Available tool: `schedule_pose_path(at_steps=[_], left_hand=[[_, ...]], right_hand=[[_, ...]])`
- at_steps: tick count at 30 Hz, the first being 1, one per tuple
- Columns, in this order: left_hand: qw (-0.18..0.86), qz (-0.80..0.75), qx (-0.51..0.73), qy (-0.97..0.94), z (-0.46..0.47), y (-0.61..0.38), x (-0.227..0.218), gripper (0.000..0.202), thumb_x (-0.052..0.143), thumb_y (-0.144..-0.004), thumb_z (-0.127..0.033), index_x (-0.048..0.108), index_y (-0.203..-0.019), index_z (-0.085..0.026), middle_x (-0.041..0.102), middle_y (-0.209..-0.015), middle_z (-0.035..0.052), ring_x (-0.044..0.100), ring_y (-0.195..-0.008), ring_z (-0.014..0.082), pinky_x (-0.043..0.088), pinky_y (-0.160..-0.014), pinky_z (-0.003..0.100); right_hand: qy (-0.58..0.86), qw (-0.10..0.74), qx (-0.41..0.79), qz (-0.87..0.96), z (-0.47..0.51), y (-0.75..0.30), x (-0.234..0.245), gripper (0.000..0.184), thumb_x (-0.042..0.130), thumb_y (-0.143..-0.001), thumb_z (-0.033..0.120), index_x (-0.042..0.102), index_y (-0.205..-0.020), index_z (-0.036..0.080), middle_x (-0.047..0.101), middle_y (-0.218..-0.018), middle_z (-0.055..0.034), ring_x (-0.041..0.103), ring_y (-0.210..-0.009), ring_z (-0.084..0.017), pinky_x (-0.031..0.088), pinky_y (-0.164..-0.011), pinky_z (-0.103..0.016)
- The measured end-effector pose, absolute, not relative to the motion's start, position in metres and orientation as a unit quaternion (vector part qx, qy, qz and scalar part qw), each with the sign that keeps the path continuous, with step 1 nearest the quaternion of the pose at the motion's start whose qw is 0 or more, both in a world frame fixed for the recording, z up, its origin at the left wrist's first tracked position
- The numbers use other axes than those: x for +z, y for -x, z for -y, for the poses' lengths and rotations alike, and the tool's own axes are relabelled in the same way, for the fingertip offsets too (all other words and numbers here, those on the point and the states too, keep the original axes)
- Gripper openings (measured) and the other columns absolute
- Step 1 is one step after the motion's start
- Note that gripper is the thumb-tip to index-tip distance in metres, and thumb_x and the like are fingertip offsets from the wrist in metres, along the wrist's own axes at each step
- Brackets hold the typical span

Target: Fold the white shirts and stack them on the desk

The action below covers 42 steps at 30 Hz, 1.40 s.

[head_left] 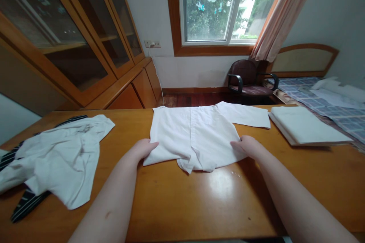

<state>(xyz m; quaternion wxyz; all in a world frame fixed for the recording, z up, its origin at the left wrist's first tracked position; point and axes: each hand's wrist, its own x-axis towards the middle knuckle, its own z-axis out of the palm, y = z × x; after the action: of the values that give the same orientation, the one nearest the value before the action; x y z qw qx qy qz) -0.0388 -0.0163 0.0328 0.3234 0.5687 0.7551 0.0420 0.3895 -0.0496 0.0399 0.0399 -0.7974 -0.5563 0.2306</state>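
A white shirt (173, 129) lies spread on the wooden table (182, 205), its buttoned front facing up. One sleeve stretches out to the right; no sleeve shows on the left side. The near hem is rumpled and partly raised around the middle. My left hand (144, 149) pinches the shirt's left edge near its lower corner, thumb on top. On the opposite side, my right hand (245, 146) grips the right edge in the same way. The fingers under the cloth are hidden on both hands.
Crumpled white clothing (65, 155) with a black striped garment (30, 203) beneath it lies on the table's left. A flat white stack (308, 123) sits at the right. Beyond the table are a chair (246, 76), a bed (336, 95) and a glass-fronted cabinet (114, 79).
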Motion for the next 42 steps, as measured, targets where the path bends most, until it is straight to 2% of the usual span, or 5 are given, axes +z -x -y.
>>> schedule_pose_path(at_steps=[6,12,24,33,42], left_hand=[[0.474,-0.622,0.16,-0.602,0.059,0.05,0.041,0.048,0.058,-0.072,-0.056,0.066,-0.096,-0.015,0.07,-0.103,0.0069,0.062,-0.097,0.0261,0.047,-0.081,0.031],[0.45,-0.602,0.249,-0.611,0.088,0.044,0.044,0.059,0.055,-0.075,-0.06,0.058,-0.112,-0.015,0.067,-0.109,0.0086,0.06,-0.103,0.0266,0.047,-0.087,0.034],[0.22,-0.776,-0.038,-0.589,0.09,0.04,0.033,0.036,0.051,-0.075,-0.038,0.06,-0.101,-0.014,0.066,-0.107,0.018,0.063,-0.097,0.0312,0.047,-0.075,0.034],[0.22,-0.753,-0.077,-0.615,0.093,0.039,0.031,0.037,0.048,-0.077,-0.036,0.062,-0.101,-0.012,0.067,-0.105,0.0179,0.064,-0.096,0.0308,0.046,-0.077,0.035],[0.261,-0.746,-0.113,-0.602,0.108,0.049,0.032,0.032,0.055,-0.071,-0.036,0.064,-0.093,-0.015,0.067,-0.105,0.017,0.063,-0.098,0.0306,0.046,-0.08,0.036]], right_hand=[[0.677,0.233,0.405,0.568,0.085,-0.406,0.037,0.028,0.062,-0.07,0.042,0.068,-0.083,0.018,0.07,-0.08,-0.0048,0.063,-0.075,-0.023,0.047,-0.067,-0.03],[0.69,0.395,0.282,0.536,0.102,-0.402,0.038,0.037,0.055,-0.077,0.051,0.066,-0.089,0.018,0.068,-0.081,-0.0051,0.061,-0.077,-0.022,0.045,-0.065,-0.028],[0.813,-0.003,0.153,0.562,0.093,-0.419,0.025,0.03,0.047,-0.083,0.041,0.064,-0.088,0.017,0.068,-0.082,-0.0147,0.064,-0.076,-0.03,0.043,-0.061,-0.036],[0.651,0.082,0.003,0.755,0.096,-0.375,0.018,0.059,0.049,-0.085,0.044,0.044,-0.134,0.012,0.033,-0.146,-0.0187,0.027,-0.136,-0.032,0.025,-0.108,-0.047],[0.569,-0.004,0.131,0.812,0.102,-0.371,0.001,0.078,0.046,-0.082,0.061,0.025,-0.147,0.023,0.016,-0.153,-0.0108,0.011,-0.141,-0.026,0.012,-0.113,-0.047]])
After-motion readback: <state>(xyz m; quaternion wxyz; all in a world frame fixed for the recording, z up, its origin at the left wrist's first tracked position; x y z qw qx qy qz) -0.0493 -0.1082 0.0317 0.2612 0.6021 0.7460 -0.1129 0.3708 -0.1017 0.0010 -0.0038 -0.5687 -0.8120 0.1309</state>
